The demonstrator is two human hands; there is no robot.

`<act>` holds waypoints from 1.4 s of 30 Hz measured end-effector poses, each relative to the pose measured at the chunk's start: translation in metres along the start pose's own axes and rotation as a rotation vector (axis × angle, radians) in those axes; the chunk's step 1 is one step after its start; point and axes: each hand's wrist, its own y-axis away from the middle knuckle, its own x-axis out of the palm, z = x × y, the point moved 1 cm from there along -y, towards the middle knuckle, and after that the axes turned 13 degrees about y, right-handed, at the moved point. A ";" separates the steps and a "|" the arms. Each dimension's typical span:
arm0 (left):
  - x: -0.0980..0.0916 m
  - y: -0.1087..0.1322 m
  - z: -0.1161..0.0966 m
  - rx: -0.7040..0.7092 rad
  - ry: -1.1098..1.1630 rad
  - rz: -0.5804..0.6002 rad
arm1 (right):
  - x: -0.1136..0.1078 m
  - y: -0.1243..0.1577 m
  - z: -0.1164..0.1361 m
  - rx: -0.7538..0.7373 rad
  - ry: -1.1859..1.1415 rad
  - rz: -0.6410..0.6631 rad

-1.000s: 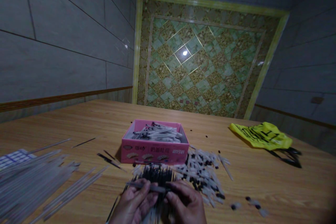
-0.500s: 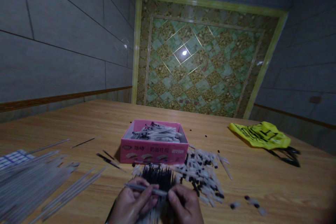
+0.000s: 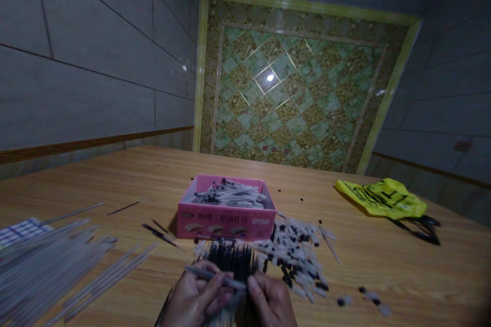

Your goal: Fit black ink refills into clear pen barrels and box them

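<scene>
At the bottom edge, my left hand and my right hand are both closed on one thin grey pen, held level between them. The left fingers pinch its left part, the right fingers its right end. Just beyond the hands lies a dark bundle of black refills. Right of that spreads a heap of white pen caps with black tips. A pink cardboard box farther back holds several finished pens.
A large pile of clear pen barrels covers the left of the wooden table. A yellow bag with black straps lies at the right. A few loose refills and small black bits are scattered about. Tiled walls stand behind.
Both hands have slid slightly down toward the frame's bottom edge, still holding the pen. The camera view shifted a little; nothing else on the table moved.
</scene>
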 end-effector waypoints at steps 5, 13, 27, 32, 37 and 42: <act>-0.001 -0.001 -0.001 0.015 0.003 -0.021 | 0.000 0.000 0.003 -0.041 0.017 -0.103; 0.001 0.000 -0.001 0.007 0.007 -0.019 | -0.001 0.002 0.006 -0.060 0.058 -0.126; -0.003 -0.003 0.003 0.036 -0.001 -0.033 | 0.003 0.003 0.006 -0.095 0.142 -0.137; -0.003 -0.004 0.001 0.015 0.015 -0.049 | 0.002 0.004 0.010 -0.061 0.085 -0.249; -0.008 -0.007 0.007 0.016 -0.024 -0.015 | 0.006 0.002 0.003 -0.055 0.058 -0.097; -0.011 -0.012 0.013 0.069 -0.038 -0.029 | 0.025 0.005 -0.009 0.108 -0.126 -0.076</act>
